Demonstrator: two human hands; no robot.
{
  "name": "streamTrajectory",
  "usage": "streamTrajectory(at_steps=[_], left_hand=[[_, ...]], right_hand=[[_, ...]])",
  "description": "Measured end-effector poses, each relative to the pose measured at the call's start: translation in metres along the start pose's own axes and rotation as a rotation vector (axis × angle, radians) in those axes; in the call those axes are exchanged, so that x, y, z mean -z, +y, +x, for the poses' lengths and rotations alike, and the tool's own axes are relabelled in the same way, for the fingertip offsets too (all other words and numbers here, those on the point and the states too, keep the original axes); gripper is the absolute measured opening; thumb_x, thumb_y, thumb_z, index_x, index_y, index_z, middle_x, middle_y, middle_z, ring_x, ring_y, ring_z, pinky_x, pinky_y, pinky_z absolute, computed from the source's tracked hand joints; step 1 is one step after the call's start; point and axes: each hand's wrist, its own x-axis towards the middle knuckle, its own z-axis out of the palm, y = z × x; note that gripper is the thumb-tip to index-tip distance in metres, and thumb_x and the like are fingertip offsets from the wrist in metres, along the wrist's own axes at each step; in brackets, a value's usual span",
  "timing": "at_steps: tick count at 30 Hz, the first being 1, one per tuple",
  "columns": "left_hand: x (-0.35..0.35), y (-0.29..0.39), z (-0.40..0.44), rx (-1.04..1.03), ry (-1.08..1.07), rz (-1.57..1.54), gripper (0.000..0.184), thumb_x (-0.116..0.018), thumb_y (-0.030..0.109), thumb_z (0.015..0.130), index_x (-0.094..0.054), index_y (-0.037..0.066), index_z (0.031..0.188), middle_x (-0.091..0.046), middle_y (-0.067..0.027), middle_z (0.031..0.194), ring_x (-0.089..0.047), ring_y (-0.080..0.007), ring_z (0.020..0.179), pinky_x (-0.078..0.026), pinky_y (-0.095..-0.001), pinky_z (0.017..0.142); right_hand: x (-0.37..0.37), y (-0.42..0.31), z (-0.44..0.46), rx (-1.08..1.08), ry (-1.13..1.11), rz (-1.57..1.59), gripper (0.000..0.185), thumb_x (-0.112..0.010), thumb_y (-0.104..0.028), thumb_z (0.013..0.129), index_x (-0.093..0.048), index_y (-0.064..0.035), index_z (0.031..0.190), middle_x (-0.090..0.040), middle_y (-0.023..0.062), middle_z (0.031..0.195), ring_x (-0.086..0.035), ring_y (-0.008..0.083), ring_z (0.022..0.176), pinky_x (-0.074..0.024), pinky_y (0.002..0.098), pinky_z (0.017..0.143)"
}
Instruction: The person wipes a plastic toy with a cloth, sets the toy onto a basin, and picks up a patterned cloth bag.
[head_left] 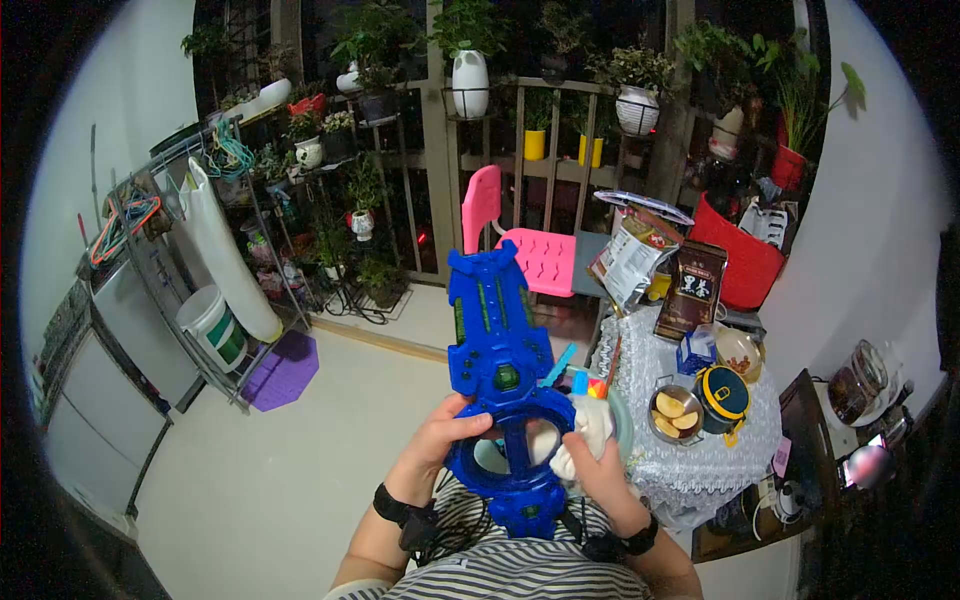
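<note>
A large blue plastic toy (505, 375) with green inlays and a round ring in its lower part is held upright in front of my striped shirt. My left hand (440, 445) grips the left side of the ring, thumb over its front. On the right side, my right hand (600, 470) holds a crumpled white cloth (590, 430) against the ring. Behind the cloth, a pale green basin (622, 420) shows in part, with a light blue stick (560, 366) and a small colourful object (590, 385) near it.
A table with a lace cloth (650, 465) at right bears a bowl of cut fruit (677, 412), a dark lidded pot (722, 398) and snack bags (690, 290). Beyond are a pink chair (540, 262) and potted plants. At left stand a rack, a white bucket (212, 328) and a purple mat (283, 372).
</note>
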Motion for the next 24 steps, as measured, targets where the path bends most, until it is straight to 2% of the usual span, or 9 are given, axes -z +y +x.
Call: streamTrajectory(at_steps=[3, 5, 6, 11, 16, 18, 21, 23, 24], left_hand=[[0.01, -0.007, 0.001, -0.033, 0.115, 0.106, 0.043, -0.059, 0.017, 0.081, -0.046, 0.002, 0.119, -0.058, -0.0109, 0.107, -0.06, -0.0204, 0.089, -0.049, -0.0322, 0.078], [0.011, -0.011, 0.002, 0.138, 0.256, 0.386, 0.034, -0.058, 0.022, 0.083, -0.051, 0.001, 0.11, -0.062, -0.0089, 0.096, -0.061, -0.017, 0.08, -0.051, -0.0269, 0.065], [0.006, -0.015, 0.002, 0.117, 0.304, 0.324, 0.028, -0.062, 0.02, 0.081, -0.055, 0.001, 0.101, -0.063, -0.0061, 0.084, -0.059, -0.0122, 0.067, -0.047, -0.0225, 0.053], [0.0, -0.015, 0.004, 0.106, 0.317, 0.404, 0.027, -0.065, 0.009, 0.075, -0.058, 0.001, 0.1, -0.063, -0.005, 0.082, -0.054, -0.0092, 0.06, -0.045, -0.0227, 0.051], [-0.018, -0.013, 0.009, 0.058, 0.321, 0.519, 0.022, -0.069, 0.013, 0.075, -0.06, 0.001, 0.091, -0.059, -0.0011, 0.072, -0.05, -0.0066, 0.052, -0.043, -0.021, 0.049], [-0.024, -0.016, 0.013, 0.07, 0.296, 0.536, 0.021, -0.068, 0.013, 0.076, -0.06, 0.002, 0.09, -0.058, -0.0007, 0.07, -0.05, -0.0065, 0.052, -0.043, -0.021, 0.048], [-0.036, -0.017, 0.014, 0.087, 0.235, 0.566, 0.019, -0.068, 0.013, 0.076, -0.06, 0.002, 0.089, -0.057, 0.0005, 0.066, -0.051, -0.0063, 0.052, -0.042, -0.0209, 0.048], [-0.045, -0.014, 0.01, 0.083, 0.221, 0.56, 0.018, -0.067, 0.013, 0.077, -0.06, 0.002, 0.089, -0.057, 0.0003, 0.066, -0.051, -0.0063, 0.052, -0.042, -0.0209, 0.048], [-0.041, -0.016, 0.01, 0.074, 0.21, 0.567, 0.019, -0.066, 0.012, 0.077, -0.059, 0.002, 0.091, -0.057, -0.0001, 0.066, -0.052, -0.0063, 0.053, -0.043, -0.0209, 0.048]], right_hand=[[0.003, 0.008, -0.011, -0.043, -0.072, -0.088, 0.034, -0.063, -0.024, 0.081, -0.056, 0.0015, 0.103, -0.062, 0.0101, 0.093, -0.059, 0.017, 0.084, -0.0457, 0.0295, 0.072], [0.01, 0.013, -0.01, -0.064, -0.05, -0.17, 0.033, -0.063, -0.026, 0.081, -0.058, 0.0012, 0.098, -0.063, 0.0101, 0.087, -0.06, 0.0179, 0.079, -0.0463, 0.0294, 0.069], [0.011, 0.005, -0.011, -0.088, -0.052, -0.186, 0.032, -0.063, -0.027, 0.081, -0.059, 0.0011, 0.096, -0.064, 0.01, 0.084, -0.061, 0.0182, 0.076, -0.0466, 0.0297, 0.067], [0.02, -0.021, -0.005, -0.114, -0.05, -0.163, 0.028, -0.06, -0.023, 0.083, -0.059, 0.0023, 0.095, -0.063, 0.0071, 0.079, -0.06, 0.0147, 0.071, -0.047, 0.0297, 0.064], [0.011, -0.084, 0.014, 0.22, 0.163, -0.012, 0.027, -0.06, -0.019, 0.082, -0.056, 0.0022, 0.099, -0.061, 0.0076, 0.085, -0.059, 0.0156, 0.076, -0.047, 0.0304, 0.067], [0.006, -0.108, 0.028, 0.486, 0.144, -0.095, 0.03, -0.064, -0.02, 0.079, -0.057, 0.0023, 0.097, -0.061, 0.0113, 0.087, -0.059, 0.02, 0.079, -0.0463, 0.0326, 0.071], [-0.011, -0.144, 0.044, 0.563, 0.079, -0.384, 0.036, -0.067, -0.026, 0.075, -0.057, 0.0024, 0.095, -0.06, 0.0159, 0.088, -0.058, 0.0283, 0.083, -0.0447, 0.0357, 0.076], [-0.019, -0.142, 0.054, 0.624, 0.17, -0.586, 0.041, -0.069, -0.032, 0.073, -0.058, 0.0013, 0.094, -0.059, 0.018, 0.091, -0.057, 0.0338, 0.086, -0.0437, 0.0376, 0.078], [-0.018, -0.138, 0.056, 0.631, 0.119, -0.551, 0.039, -0.068, -0.033, 0.074, -0.059, 0.0, 0.092, -0.06, 0.0179, 0.089, -0.057, 0.0362, 0.085, -0.0437, 0.0385, 0.077]])
